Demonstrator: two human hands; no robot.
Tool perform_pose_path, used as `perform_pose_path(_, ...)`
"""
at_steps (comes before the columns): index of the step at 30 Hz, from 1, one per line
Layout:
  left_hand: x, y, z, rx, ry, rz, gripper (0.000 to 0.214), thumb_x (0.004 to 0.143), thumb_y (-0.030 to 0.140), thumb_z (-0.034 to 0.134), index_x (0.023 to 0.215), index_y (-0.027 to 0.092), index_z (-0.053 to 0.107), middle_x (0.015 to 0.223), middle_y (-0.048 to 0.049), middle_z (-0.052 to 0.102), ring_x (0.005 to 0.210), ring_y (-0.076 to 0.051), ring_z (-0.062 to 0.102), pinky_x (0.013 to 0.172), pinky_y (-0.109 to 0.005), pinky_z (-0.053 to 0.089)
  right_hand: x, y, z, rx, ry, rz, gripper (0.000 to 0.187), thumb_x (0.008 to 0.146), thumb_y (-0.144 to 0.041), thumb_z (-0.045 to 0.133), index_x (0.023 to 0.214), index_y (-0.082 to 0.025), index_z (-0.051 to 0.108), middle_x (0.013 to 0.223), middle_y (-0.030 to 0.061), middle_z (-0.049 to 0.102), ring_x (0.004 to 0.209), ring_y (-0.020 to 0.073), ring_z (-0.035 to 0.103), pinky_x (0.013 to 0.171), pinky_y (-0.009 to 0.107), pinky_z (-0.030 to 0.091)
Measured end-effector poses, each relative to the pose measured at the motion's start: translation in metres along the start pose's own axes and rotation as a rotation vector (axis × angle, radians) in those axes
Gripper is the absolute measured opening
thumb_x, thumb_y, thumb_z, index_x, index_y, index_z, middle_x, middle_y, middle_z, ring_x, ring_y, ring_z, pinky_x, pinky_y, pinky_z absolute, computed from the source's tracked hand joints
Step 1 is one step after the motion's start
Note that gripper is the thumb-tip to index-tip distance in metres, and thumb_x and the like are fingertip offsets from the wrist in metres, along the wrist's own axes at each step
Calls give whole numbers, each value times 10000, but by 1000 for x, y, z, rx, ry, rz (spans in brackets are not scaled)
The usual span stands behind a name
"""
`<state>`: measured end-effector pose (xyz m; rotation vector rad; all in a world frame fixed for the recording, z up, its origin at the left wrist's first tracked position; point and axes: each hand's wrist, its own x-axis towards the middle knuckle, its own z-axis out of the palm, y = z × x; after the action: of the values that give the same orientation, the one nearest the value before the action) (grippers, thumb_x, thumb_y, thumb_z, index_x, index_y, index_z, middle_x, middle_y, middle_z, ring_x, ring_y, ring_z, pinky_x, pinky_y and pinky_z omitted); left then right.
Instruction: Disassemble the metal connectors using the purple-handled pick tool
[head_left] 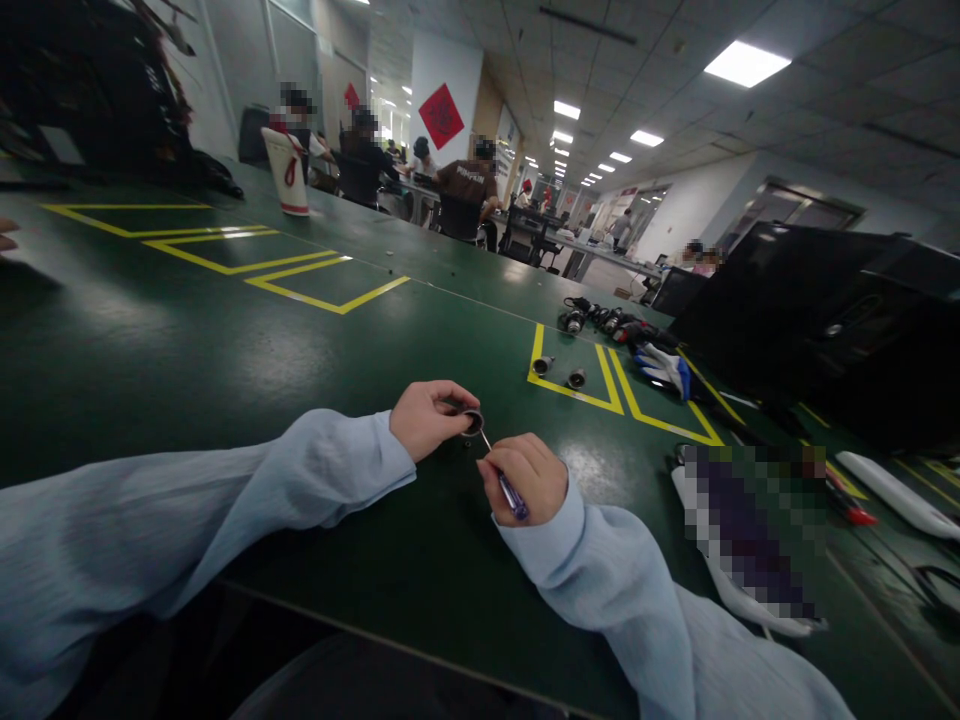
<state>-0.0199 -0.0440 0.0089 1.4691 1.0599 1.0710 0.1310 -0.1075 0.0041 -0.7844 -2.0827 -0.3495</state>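
My left hand (429, 420) is closed on a small round metal part (472, 422), its hollow end turned towards my other hand. In my right hand (529, 475) is a screwdriver; its purple see-through handle (513, 497) sticks out below the fingers. The thin shaft (486, 438) reaches up to the rim of the metal part; whether the tip sits inside or touches the edge I cannot tell. A tiny ring-like piece (467, 443) lies on the green table (360, 370) just under the part.
Two similar metal parts, one here (542, 366) and one beside it (576, 378), sit within yellow tape. Behind are cabled tools (592, 318); blue-white gloves (664, 370) lie farther right. A paper cup (286, 172) stands far left. Another person's fingers (6, 236) show at the left edge.
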Motion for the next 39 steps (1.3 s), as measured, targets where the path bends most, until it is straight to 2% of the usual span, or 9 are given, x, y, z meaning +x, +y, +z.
perform_pose_path(20,0,0,1,-22,1,-11,194,556,112,636,749,106,612,680,-57,680,632,-182,654,615,-301,541,-1,-1,-4,58,20,23,89,764,-131,499,688,-167,529,626,63,620,572,147,535,540,261,451)
perform_pose_path(23,2,2,-1,-10,25,-25,223,545,92,634,766,108,616,680,-45,676,640,-180,654,636,-305,543,-2,-4,-9,114,69,177,149,785,-147,475,644,-171,520,580,33,584,546,126,518,540,248,431)
perform_pose_path(26,4,6,-3,-26,62,-63,237,556,84,625,792,104,609,667,-29,666,640,-167,650,653,-298,545,-4,-3,-12,158,31,473,235,818,-216,451,598,-172,521,534,9,534,508,113,499,508,237,407)
perform_pose_path(29,4,9,-4,-52,74,-96,227,578,87,613,805,100,601,668,-22,658,633,-153,645,656,-293,547,-5,0,-8,226,-9,662,272,816,-294,458,590,-165,537,533,7,544,499,109,502,497,230,397)
perform_pose_path(34,4,9,-3,-54,72,-109,234,580,84,612,814,93,599,683,-19,651,631,-140,639,678,-298,547,-5,2,2,323,3,779,288,793,-358,471,580,-174,532,490,-13,531,453,97,473,465,215,370)
perform_pose_path(39,4,8,-4,-58,50,-101,238,579,87,610,817,94,598,711,-32,656,662,-155,642,698,-323,546,-5,3,5,324,-14,779,283,775,-374,487,578,-176,533,494,-18,525,460,96,464,470,218,356)
